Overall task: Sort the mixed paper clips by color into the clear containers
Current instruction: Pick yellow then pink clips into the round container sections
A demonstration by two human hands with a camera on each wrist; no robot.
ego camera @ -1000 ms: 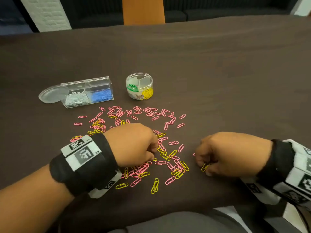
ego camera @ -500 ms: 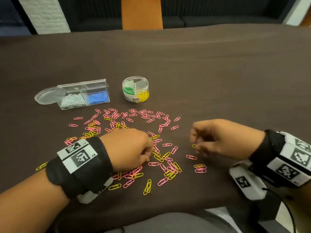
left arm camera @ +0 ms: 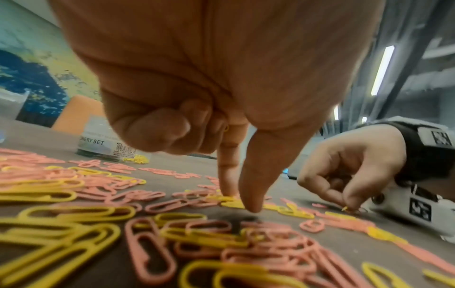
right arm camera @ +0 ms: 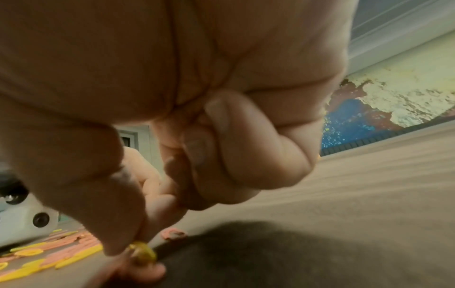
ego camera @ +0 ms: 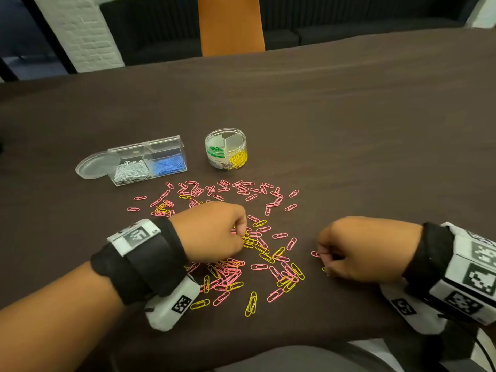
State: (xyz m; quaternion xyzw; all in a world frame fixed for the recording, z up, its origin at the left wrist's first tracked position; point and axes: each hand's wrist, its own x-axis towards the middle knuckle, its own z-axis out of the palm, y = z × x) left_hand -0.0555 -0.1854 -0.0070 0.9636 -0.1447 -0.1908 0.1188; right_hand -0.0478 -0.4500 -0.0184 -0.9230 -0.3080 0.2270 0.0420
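Observation:
Pink and yellow paper clips point(ego camera: 230, 272) lie scattered on the brown table point(ego camera: 349, 143). My left hand point(ego camera: 241, 234) is over the pile. Its index finger and thumb point(left arm camera: 248, 202) point down onto yellow clips point(left arm camera: 229, 199), while its other fingers are curled with a bit of yellow showing between them. To the right of the pile, my right hand point(ego camera: 326, 264) pinches a yellow clip point(right arm camera: 142, 253) against the table. A round clear container point(ego camera: 225, 149) holds green and yellow clips. A rectangular clear box point(ego camera: 150, 159) holds white and blue clips.
A round clear lid point(ego camera: 94, 166) lies left of the rectangular box. One pink clip point(ego camera: 315, 254) lies by my right fingertips. An orange chair back point(ego camera: 230, 25) stands past the table's far edge. The near table edge runs just below my wrists.
My right hand lifted toward the middle, then came back down onto loose clips at the right of the pile. My left hand stayed on the pile, working its fingertips among the yellow clips.

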